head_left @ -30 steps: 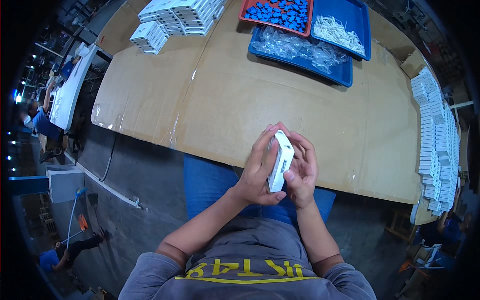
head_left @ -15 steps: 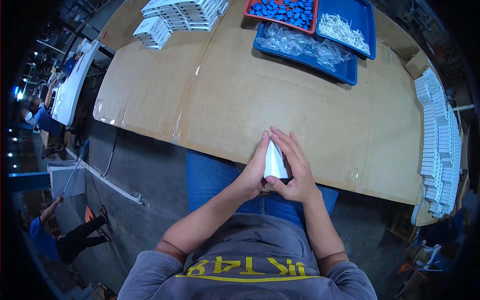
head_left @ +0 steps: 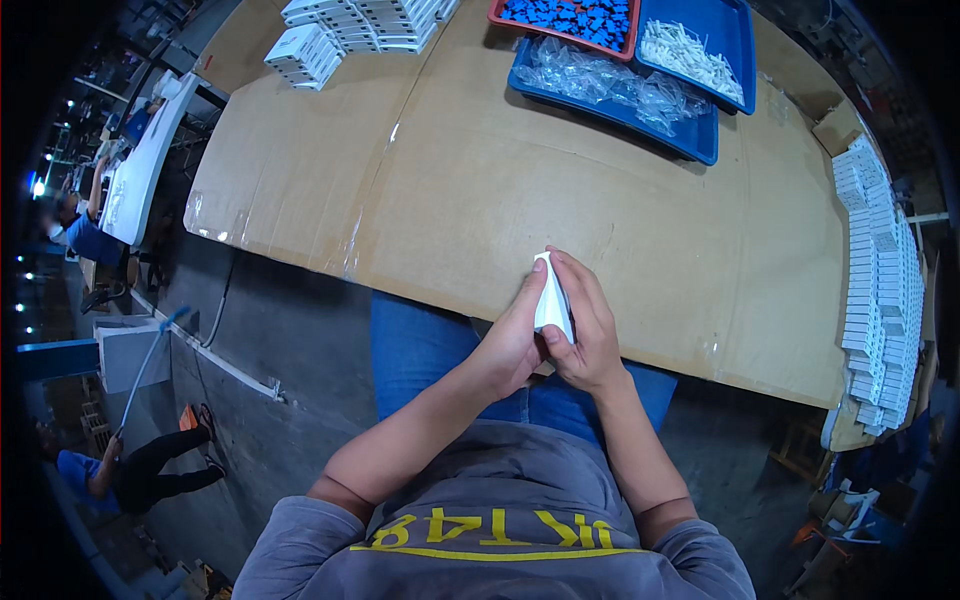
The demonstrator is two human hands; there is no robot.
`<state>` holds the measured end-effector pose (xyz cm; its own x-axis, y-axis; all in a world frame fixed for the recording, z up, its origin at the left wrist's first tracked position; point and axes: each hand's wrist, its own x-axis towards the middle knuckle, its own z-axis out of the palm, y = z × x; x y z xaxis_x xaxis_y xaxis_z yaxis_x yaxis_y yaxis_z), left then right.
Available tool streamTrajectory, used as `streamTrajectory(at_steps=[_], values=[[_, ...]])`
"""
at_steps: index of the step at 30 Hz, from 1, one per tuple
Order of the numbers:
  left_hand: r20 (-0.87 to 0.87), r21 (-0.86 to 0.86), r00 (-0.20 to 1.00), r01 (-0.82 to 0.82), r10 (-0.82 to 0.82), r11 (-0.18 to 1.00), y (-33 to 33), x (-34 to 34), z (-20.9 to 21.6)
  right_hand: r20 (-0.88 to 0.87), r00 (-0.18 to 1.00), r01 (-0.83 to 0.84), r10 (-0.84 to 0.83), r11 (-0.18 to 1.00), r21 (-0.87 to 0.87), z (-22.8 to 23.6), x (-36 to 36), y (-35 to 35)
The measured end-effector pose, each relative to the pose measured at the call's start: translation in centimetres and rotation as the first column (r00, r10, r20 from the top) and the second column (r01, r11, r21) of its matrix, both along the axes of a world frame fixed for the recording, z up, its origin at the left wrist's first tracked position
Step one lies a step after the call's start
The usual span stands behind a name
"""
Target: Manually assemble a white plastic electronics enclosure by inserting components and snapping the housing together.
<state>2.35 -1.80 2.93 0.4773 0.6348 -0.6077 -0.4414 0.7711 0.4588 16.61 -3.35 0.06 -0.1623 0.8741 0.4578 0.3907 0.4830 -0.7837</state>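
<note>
Between my two hands, above the near edge of the cardboard-covered table, is a small white folded box, narrow at its far end. My left hand closes on its left side, with the thumb along the upper edge. My right hand wraps its right side, fingers pointing away and thumb pressed at the near end. The palms hide the box's underside and most of its sides.
Stacked white boxes stand at the far left. Far right are a red tray of blue pieces, a blue tray of clear plastic bags and another blue tray of white pieces. More white boxes line the right edge.
Both hands have squeezed closer together and the box between them looks narrower and turned; its dark opening no longer shows. On the left, a person with a long-handled tool has shifted.
</note>
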Motion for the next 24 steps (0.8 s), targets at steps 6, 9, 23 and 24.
streamTrajectory(at_steps=[6, 9, 23, 24], values=[[-0.027, -0.003, 1.0, -0.011, 0.011, 1.0, -0.1, 0.1, 0.3, 0.039, 0.998, -0.041, 0.04, 0.999, 0.012, -0.7, 0.1, 0.1], [-0.04, -0.007, 0.999, -0.024, 0.024, 1.0, -0.2, 0.2, 0.1, 0.039, 0.998, -0.051, 0.05, 0.998, 0.02, -1.1, 0.1, 0.2], [-0.121, -0.004, 0.992, -0.042, 0.042, 0.999, -0.6, 0.6, -1.1, -0.02, 0.999, 0.026, -0.025, 0.995, 0.092, -2.7, -0.5, -0.4], [-0.112, 0.026, 0.991, -0.064, 0.066, 0.998, -0.7, 0.8, -1.2, -0.011, 1.0, 0.023, -0.022, 0.995, 0.094, -2.7, -0.6, -0.4]])
